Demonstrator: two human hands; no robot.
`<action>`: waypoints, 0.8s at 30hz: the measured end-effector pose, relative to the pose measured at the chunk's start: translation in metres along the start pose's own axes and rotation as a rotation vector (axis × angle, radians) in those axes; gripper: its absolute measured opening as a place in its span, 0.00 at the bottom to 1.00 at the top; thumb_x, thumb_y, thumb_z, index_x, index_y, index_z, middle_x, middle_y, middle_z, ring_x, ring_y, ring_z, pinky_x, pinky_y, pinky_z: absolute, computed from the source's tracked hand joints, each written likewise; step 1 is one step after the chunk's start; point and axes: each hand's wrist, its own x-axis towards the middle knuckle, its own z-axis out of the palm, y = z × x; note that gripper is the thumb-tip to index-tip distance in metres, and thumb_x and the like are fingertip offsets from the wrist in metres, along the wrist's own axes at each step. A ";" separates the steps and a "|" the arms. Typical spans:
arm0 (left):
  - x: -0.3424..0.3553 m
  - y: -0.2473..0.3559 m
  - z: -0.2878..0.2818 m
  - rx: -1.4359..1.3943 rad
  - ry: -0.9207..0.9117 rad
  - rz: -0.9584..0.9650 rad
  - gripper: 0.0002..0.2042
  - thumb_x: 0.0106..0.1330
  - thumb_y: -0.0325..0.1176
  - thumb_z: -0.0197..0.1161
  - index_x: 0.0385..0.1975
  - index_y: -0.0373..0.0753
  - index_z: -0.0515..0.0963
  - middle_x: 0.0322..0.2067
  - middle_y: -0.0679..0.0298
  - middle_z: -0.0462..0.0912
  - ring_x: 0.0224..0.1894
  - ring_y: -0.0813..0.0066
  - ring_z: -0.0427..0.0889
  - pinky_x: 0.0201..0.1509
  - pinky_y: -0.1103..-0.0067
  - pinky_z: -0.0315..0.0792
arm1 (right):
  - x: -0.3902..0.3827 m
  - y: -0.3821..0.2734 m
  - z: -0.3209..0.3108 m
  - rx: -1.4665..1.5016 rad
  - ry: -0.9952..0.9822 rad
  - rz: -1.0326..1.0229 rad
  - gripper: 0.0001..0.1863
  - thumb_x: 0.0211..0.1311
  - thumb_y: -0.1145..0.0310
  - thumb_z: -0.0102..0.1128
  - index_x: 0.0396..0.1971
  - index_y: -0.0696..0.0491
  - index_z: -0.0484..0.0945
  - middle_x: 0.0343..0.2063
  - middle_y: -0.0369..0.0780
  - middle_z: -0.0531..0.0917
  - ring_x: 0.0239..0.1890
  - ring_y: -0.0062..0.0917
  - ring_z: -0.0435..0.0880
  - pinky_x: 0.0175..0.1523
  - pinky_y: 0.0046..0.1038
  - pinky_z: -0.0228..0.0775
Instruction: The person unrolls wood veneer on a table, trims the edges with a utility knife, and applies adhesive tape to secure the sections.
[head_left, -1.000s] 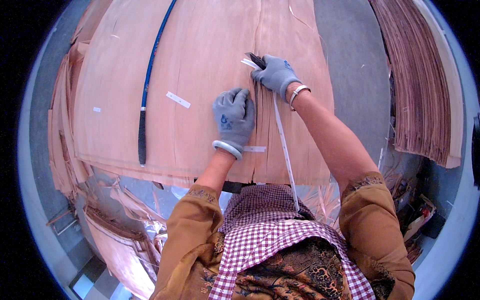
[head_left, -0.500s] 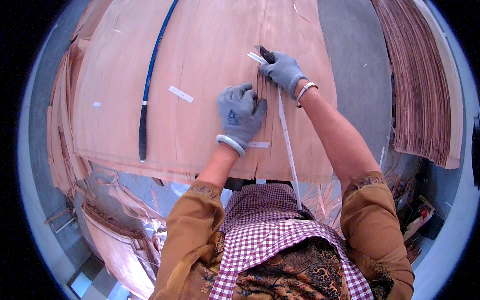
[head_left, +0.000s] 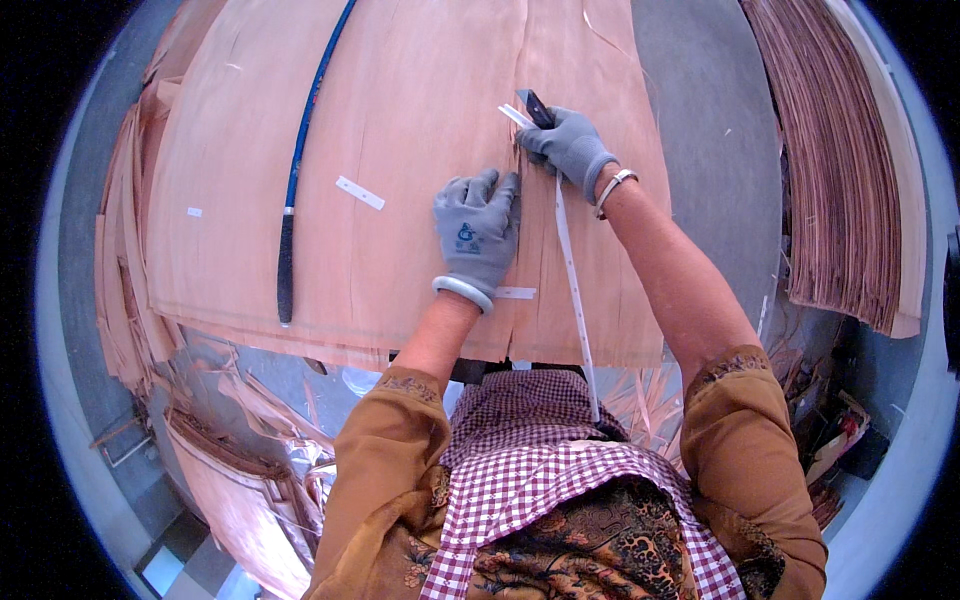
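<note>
The left hand [head_left: 477,232] lies open and flat on the veneer sheet [head_left: 400,120]; just right, the right hand [head_left: 568,147] grips white tape [head_left: 572,290] running near-to-far.

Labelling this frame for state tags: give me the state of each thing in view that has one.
left hand: gloved, flat, pressing on the veneer
right hand: gloved, closed on a dark tool
dark tool: held, tip at the split
veneer sheet: lying flat, split lengthwise
white tape strip: running along the split, toward the body
blue rod: lying untouched on the sheet
veneer stack: piled at right
</note>
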 end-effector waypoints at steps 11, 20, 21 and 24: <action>0.005 0.005 -0.004 -0.038 -0.003 0.015 0.12 0.55 0.32 0.62 0.40 0.44 0.79 0.36 0.62 0.77 0.35 0.62 0.74 0.39 0.67 0.66 | -0.015 -0.015 -0.007 0.214 -0.046 0.012 0.16 0.55 0.53 0.63 0.28 0.52 0.75 0.18 0.31 0.74 0.18 0.13 0.68 0.24 0.16 0.61; 0.007 0.007 -0.007 0.009 -0.006 0.049 0.13 0.56 0.31 0.60 0.42 0.44 0.78 0.35 0.60 0.77 0.35 0.61 0.75 0.39 0.66 0.68 | -0.002 -0.011 -0.007 -0.030 -0.049 0.037 0.18 0.52 0.55 0.64 0.32 0.55 0.80 0.26 0.39 0.81 0.22 0.21 0.78 0.29 0.24 0.70; 0.008 0.008 -0.008 0.025 -0.023 0.060 0.14 0.56 0.31 0.60 0.43 0.44 0.78 0.36 0.59 0.77 0.35 0.61 0.75 0.40 0.66 0.68 | 0.002 -0.010 -0.005 -0.126 -0.018 0.018 0.18 0.51 0.54 0.64 0.33 0.55 0.80 0.26 0.39 0.81 0.23 0.22 0.79 0.30 0.24 0.70; 0.008 0.007 -0.009 0.055 -0.060 0.069 0.13 0.56 0.31 0.60 0.43 0.43 0.78 0.37 0.57 0.78 0.37 0.60 0.75 0.41 0.67 0.68 | 0.010 -0.009 0.001 -0.300 0.033 -0.012 0.21 0.49 0.52 0.64 0.34 0.56 0.80 0.24 0.41 0.82 0.25 0.26 0.81 0.33 0.25 0.72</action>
